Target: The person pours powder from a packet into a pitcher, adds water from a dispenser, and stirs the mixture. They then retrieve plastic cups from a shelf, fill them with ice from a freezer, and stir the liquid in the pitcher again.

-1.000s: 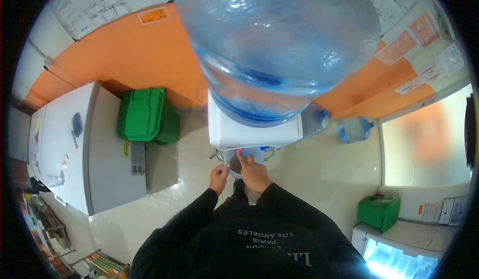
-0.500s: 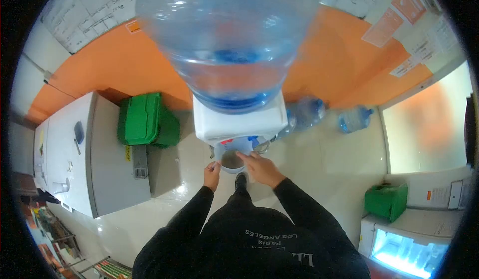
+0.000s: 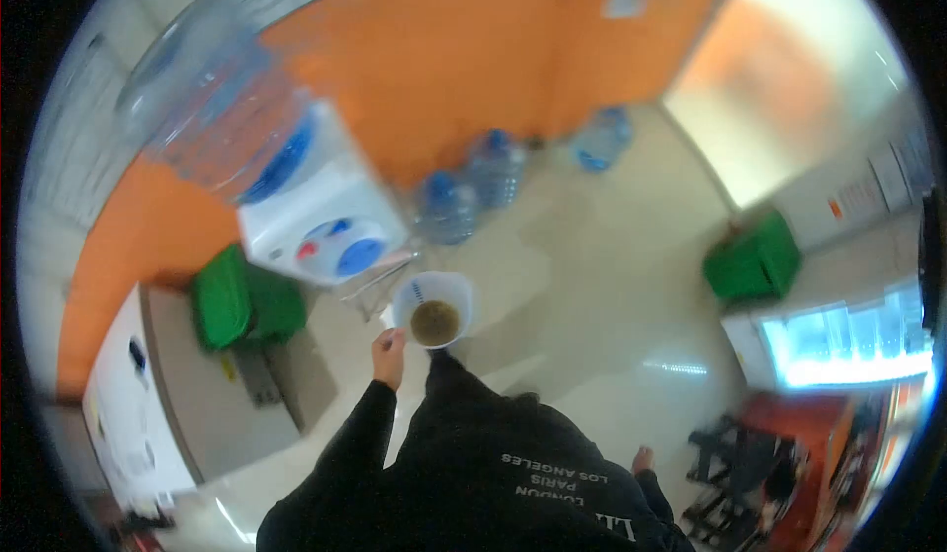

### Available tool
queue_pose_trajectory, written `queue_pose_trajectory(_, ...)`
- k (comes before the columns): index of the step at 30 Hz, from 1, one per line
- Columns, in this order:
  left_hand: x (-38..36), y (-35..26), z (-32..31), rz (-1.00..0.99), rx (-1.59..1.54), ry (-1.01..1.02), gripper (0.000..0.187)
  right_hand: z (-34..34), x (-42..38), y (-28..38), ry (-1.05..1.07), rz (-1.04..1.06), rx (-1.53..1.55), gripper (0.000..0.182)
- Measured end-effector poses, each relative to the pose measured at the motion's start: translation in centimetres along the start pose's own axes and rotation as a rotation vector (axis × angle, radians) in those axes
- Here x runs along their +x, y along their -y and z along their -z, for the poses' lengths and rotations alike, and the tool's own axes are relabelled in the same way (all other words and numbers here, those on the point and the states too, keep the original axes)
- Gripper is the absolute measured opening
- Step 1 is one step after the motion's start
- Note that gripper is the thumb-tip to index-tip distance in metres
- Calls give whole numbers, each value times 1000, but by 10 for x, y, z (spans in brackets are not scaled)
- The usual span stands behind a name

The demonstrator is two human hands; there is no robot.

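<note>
A translucent plastic measuring jug [image 3: 456, 291] with dark marks on its inner wall holds murky brown liquid [image 3: 434, 324]. My left hand [image 3: 389, 357] is closed around the jug's handle at its left side, in front of my body. Low at my right side hangs my right hand [image 3: 643, 459], away from the jug; it is small and mostly hidden by the sleeve, so its fingers do not show clearly. Just beyond the jug, to the left, stands the white water dispenser [image 3: 321, 197] with a large clear water bottle [image 3: 227, 108] on top.
Several clear bottles, one of them a water jug [image 3: 449, 209], stand by the orange wall [image 3: 424, 69]. A green bin [image 3: 242, 300] sits beside a white fridge [image 3: 163, 394] at left. Another green bin [image 3: 755, 256] and a lit display fridge [image 3: 838, 340] are at right.
My view has swung to the right, away from the dispenser. My right hand has left the jug and dropped to my side. The jug has come away from the dispenser in my left hand.
</note>
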State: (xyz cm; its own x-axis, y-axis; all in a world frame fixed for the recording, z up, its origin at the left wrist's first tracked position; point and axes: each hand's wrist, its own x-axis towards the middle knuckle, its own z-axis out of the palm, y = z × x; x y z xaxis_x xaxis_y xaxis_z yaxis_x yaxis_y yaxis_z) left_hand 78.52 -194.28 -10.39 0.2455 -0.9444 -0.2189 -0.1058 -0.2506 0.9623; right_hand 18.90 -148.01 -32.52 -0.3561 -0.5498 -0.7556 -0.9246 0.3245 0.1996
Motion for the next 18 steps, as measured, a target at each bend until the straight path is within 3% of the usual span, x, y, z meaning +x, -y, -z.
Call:
queue_pose_trajectory(1,-1,21,-19,-72,36,30,25,-3,-62,-11,340,29,-387,38)
queue_pose_trajectory(2,-1,46,-35,-146,61,86,24,-52,-92,-30,350,-49,-263,37)
queue_pose_trajectory(4,-18,31,-84,-50,-146,161,18,-163,-149,-48,369,-241,11,34)
queue_pose_trajectory(5,-28,16,-110,26,-191,208,17,-191,-162,-42,414,-251,54,29)
queue_pose_trajectory(6,-31,6,-134,-57,-179,303,19,-212,-168,-42,455,-239,84,26)
queue_pose_trajectory(8,-48,-14,-200,3,-335,395,24,-179,-192,-59,363,-368,588,35)
queue_pose_trajectory(10,-51,-15,-248,-17,-399,561,25,-123,-187,-69,-219,-993,2095,44)
queue_pose_trajectory(12,-60,-25,-300,-86,-392,728,25,-72,-147,-113,-378,-887,2101,49)
queue_pose_trajectory(14,-101,-68,-360,-30,-336,723,26,24,-121,-166,-569,-744,2142,45)
queue_pose_trajectory(16,-118,-85,-420,-22,-289,751,28,88,-68,-234,-728,-436,2323,36)
queue_pose_trajectory(17,-114,-80,-445,-41,-268,781,28,127,-48,-267,-801,-270,2253,42)
queue_pose_trajectory(18,-114,-77,-475,-55,-243,808,29,160,-17,-303,-943,-293,1997,41)
